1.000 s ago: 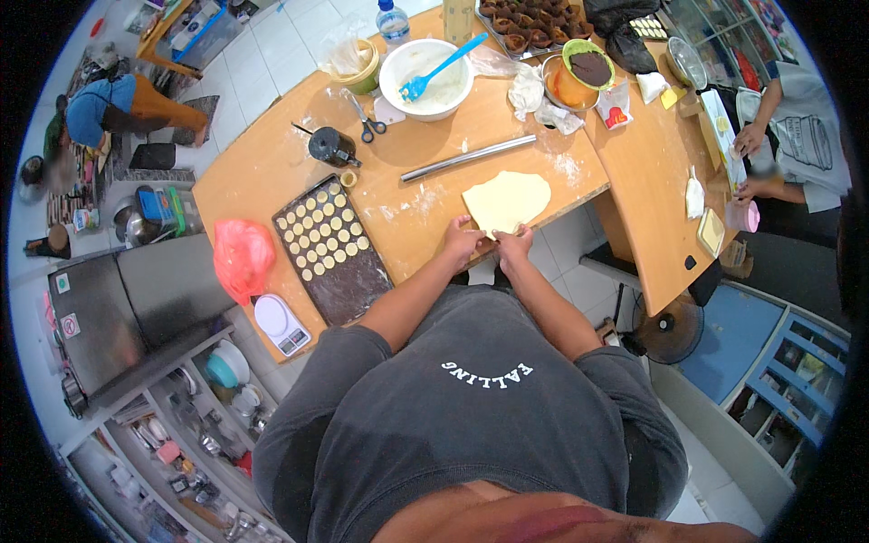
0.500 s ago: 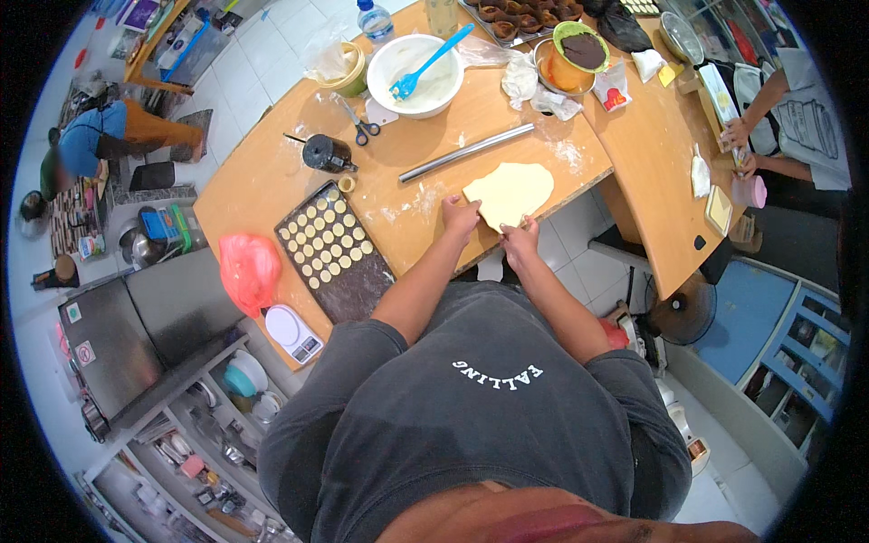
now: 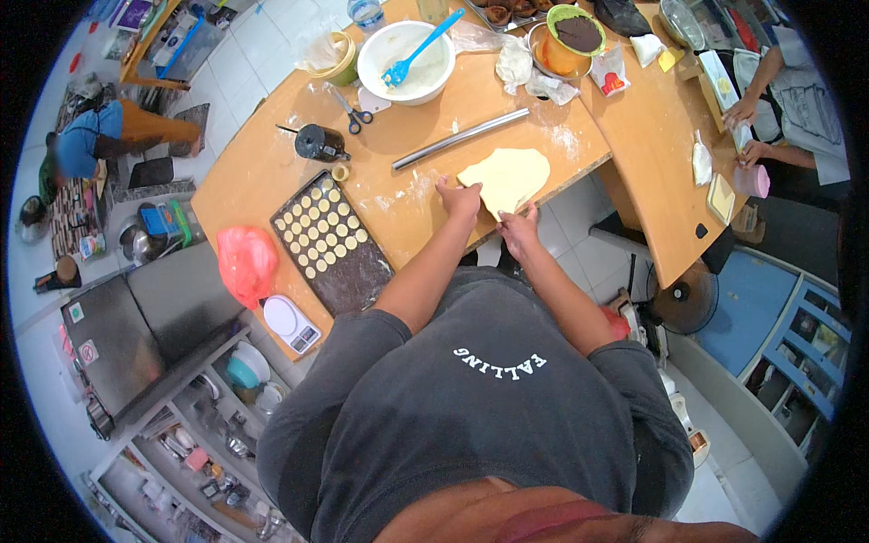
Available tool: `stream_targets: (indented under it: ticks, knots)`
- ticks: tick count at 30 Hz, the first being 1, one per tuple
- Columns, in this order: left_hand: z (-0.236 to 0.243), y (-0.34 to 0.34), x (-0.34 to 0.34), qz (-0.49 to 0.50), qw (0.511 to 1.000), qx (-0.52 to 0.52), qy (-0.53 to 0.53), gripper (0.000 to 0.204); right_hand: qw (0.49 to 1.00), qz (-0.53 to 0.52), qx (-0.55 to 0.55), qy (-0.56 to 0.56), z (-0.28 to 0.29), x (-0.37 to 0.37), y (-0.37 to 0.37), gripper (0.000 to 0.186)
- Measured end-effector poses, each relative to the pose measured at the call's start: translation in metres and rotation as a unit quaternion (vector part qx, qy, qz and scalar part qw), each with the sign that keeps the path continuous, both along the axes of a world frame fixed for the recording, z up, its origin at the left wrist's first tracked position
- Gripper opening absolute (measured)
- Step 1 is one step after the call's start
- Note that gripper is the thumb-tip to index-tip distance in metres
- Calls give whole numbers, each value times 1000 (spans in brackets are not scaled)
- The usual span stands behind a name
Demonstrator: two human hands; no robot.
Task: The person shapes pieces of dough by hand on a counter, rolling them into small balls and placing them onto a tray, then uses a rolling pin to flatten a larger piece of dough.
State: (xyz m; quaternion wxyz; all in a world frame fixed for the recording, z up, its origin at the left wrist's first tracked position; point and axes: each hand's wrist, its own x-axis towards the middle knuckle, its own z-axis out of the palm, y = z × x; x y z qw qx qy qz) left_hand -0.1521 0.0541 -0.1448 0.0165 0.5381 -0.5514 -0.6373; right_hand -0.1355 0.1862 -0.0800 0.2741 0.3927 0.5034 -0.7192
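Dough sheet (pale yellow), mostly beyond the fingers — near edges pinched

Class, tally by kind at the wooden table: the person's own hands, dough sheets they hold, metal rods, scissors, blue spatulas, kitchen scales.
Left hand and right hand: 2
Dough sheet: 1
Metal rod: 1
Scissors: 1
Blue spatula: 1
Kitchen scale: 1
Total: 7
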Motion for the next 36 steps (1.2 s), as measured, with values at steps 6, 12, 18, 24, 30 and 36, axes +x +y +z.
stream_targets:
  ticks: [6,12,18,24,30,36]
  knots:
    - [-17,2,-8,101,995,12,-23,83,999,37,-23,22,17,-6,2,96]
    - [-25,-10,-7,44,997,26,-63,74,987,142,-64,21,12,-31,25,64]
    - [34,3,-18,45,997,45,41,59,977,188,-103,-7,10,-60,43,40]
    - [77,20,-26,108,983,107,107,54,960,244,-132,-46,37,-96,64,38]
    - [110,35,-28,162,965,107,173,53,939,300,-163,-42,73,-119,73,35]
    - [140,43,-6,230,943,108,216,51,910,373,-178,-38,110,-141,64,34]
